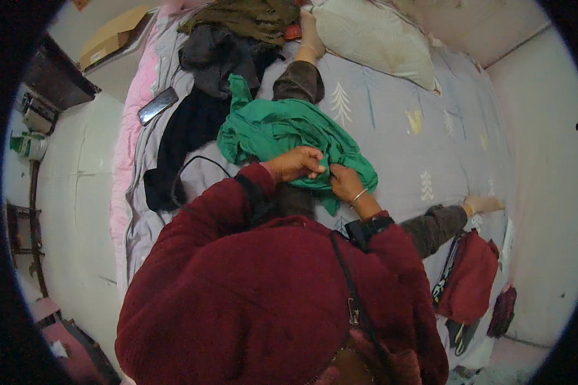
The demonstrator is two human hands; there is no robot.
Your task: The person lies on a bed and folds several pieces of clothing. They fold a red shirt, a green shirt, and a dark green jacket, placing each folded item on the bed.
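A crumpled green cloth garment (279,120) lies over my outstretched leg on the bed. My left hand (296,163) rests at its near edge, fingers curled in on a fold of the fabric. Just to the right, my right hand (349,183), with a bangle at the wrist, pinches another part of the same garment. The two hands are close together but apart. Whether anything small sits between the fingertips is too fine to see. Dark straps circle both forearms over the maroon sleeves.
Dark clothes (216,57) are heaped left of my leg, near a smartphone (158,106) at the bed's edge. A pale pillow (373,38) lies at the far end. Red cloth (469,279) lies on the right, by the wall. A cardboard box (113,41) stands far left.
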